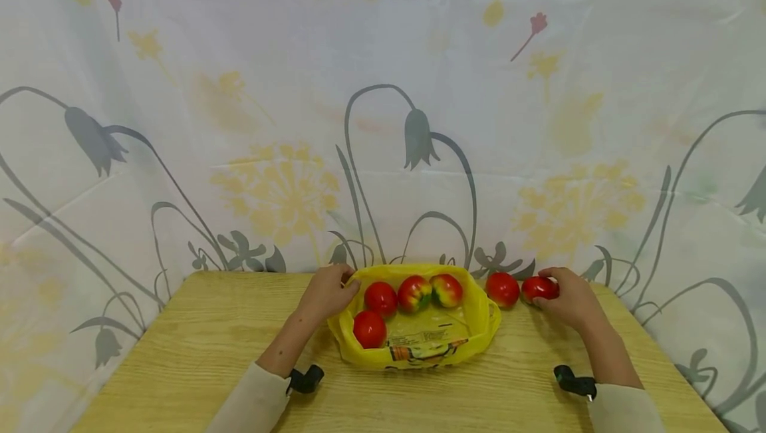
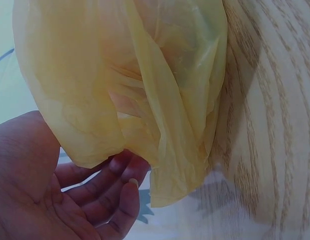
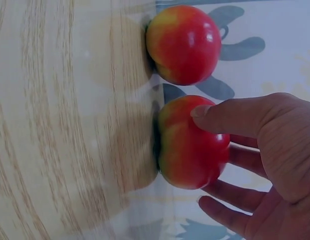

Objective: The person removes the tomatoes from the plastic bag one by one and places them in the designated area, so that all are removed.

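A yellow plastic bag lies with its mouth spread wide on the table, with black and orange print on its front. Several glossy red apples sit inside it, among them a plain red apple and a red-yellow apple. My left hand holds the bag's left rim; in the left wrist view its curled fingers lie partly behind the plastic. To the right of the bag, my right hand grips an apple, thumb on one side and fingers behind. Beside that stands another apple.
The wooden table ends at a white curtain printed with grey and yellow flowers, close behind the bag and apples. Dark wrist mounts show at both sleeves.
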`<act>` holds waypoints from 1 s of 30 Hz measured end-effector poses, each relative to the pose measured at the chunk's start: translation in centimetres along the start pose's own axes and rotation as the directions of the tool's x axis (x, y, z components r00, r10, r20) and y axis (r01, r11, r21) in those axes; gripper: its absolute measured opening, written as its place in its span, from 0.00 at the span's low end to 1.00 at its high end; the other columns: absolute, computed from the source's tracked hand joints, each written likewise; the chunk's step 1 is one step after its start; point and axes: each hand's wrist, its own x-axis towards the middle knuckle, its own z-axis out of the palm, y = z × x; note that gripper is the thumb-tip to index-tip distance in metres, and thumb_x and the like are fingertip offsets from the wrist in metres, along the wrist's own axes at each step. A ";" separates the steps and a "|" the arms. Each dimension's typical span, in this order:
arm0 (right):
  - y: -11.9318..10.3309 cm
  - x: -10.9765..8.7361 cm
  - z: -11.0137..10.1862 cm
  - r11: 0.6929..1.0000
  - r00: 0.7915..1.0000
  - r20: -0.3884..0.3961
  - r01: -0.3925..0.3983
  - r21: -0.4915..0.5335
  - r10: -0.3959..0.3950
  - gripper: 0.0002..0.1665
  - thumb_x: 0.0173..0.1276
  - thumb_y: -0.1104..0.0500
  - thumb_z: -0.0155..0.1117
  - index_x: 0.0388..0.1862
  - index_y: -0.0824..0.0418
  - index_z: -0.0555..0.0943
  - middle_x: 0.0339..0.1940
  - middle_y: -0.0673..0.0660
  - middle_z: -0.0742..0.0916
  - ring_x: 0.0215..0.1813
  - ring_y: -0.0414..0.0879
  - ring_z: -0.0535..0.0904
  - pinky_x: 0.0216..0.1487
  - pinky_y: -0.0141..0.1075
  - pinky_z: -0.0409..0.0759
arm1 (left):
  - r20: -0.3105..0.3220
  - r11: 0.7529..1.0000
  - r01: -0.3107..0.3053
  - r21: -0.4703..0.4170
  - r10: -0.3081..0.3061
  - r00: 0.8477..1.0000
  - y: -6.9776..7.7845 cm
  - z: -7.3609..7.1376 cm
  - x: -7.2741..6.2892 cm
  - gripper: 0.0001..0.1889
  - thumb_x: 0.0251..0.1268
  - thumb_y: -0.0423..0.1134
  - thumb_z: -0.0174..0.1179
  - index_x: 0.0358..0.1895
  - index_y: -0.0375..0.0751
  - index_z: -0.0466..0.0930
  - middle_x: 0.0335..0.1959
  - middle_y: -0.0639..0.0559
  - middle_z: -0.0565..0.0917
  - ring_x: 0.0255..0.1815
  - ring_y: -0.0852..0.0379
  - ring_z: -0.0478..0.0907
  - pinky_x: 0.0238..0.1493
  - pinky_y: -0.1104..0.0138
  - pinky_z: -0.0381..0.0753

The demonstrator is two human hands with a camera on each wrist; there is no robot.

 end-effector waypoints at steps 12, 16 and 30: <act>-1.2 -0.3 -0.9 1.000 1.000 -0.001 0.030 -0.003 -0.030 0.35 0.68 0.60 0.74 0.68 0.76 0.74 0.66 0.80 0.76 0.61 0.79 0.75 0.57 0.70 0.77 | 0.005 1.000 -0.005 -0.001 0.005 1.000 0.0 0.3 -0.2 0.11 0.74 0.39 0.65 0.50 0.35 0.87 0.40 0.47 0.87 0.33 0.55 0.78 0.39 0.59 0.82; -1.8 -0.3 -1.3 0.999 0.999 -0.010 0.046 0.003 -0.046 0.35 0.69 0.60 0.73 0.69 0.75 0.74 0.67 0.80 0.76 0.62 0.79 0.74 0.57 0.70 0.77 | 0.002 1.000 0.001 0.002 -0.001 1.000 0.0 0.4 -0.2 0.12 0.74 0.39 0.64 0.51 0.34 0.87 0.41 0.46 0.87 0.35 0.55 0.78 0.41 0.58 0.83; -3.8 0.0 -1.7 0.995 0.994 -0.033 0.101 0.007 -0.101 0.31 0.69 0.61 0.75 0.67 0.72 0.77 0.64 0.76 0.80 0.61 0.76 0.79 0.57 0.67 0.80 | 0.000 1.000 0.007 0.006 -0.007 1.000 0.3 -0.1 -0.2 0.13 0.74 0.38 0.65 0.52 0.33 0.87 0.44 0.43 0.88 0.40 0.50 0.82 0.45 0.55 0.85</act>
